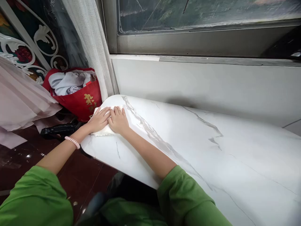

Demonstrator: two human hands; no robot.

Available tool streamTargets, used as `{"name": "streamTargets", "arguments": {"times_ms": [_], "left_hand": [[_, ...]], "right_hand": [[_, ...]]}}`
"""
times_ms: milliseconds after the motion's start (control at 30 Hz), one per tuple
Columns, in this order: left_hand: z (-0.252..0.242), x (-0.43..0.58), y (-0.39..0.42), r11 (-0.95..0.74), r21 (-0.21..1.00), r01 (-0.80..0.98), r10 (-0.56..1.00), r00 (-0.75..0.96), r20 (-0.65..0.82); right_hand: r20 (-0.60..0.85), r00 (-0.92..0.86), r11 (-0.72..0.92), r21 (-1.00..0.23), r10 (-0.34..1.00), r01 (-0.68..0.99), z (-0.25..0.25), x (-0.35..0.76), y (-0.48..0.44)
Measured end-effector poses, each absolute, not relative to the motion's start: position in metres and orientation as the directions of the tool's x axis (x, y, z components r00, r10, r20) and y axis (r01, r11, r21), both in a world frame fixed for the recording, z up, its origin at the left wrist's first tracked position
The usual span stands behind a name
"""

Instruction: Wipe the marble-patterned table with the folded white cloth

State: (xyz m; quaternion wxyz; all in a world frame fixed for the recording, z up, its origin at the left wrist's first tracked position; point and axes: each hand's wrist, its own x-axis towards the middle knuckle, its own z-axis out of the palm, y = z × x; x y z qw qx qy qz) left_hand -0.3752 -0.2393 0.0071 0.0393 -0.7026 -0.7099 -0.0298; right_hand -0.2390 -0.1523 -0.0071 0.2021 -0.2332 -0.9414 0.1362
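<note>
A white cloth (103,131) lies flat near the left end of a white marble-patterned table (188,141). My left hand (99,120) rests on the cloth with its fingers stretched out toward the far edge. Beside it, touching, my right hand (118,120) presses flat on the right part of the same cloth, fingers extended. Neither hand wraps round the cloth. A pink beaded band sits on my left wrist. Part of the cloth is hidden under both palms.
A red bag (77,97) stuffed with pale fabric stands past the table's left end, next to a light curtain (91,40). Pale pink fabric (21,94) hangs at far left. Behind the table are a white wall (199,81) and a window (199,15).
</note>
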Motion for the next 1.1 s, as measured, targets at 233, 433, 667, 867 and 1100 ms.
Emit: {"name": "streamTargets", "arguments": {"times_ms": [233, 433, 667, 867, 1100], "left_hand": [[0.003, -0.325, -0.34, 0.058, 0.019, 0.998, 0.984, -0.06, 0.167], [0.007, -0.307, -0.365, 0.039, 0.008, 0.999, 0.981, -0.04, 0.189], [0.016, -0.329, -0.322, 0.048, 0.038, 0.998, 0.994, -0.052, 0.097], [0.011, -0.359, -0.221, 0.019, 0.04, 0.999, 0.996, -0.022, 0.091], [0.003, -0.371, -0.112, -0.019, 0.062, 0.998, 0.993, 0.011, 0.12]], "right_hand": [[0.352, -0.854, 0.908, -0.316, 0.383, 0.276, -0.003, -0.19, -0.235], [0.348, -0.876, 0.93, -0.274, 0.335, 0.246, 0.003, -0.177, -0.255], [0.357, -0.83, 0.885, -0.352, 0.429, 0.305, 0.002, -0.196, -0.224], [0.33, -0.799, 0.849, -0.365, 0.502, 0.383, 0.0, -0.222, -0.138], [0.341, -0.747, 0.812, -0.371, 0.571, 0.452, -0.009, -0.237, -0.041]]}}
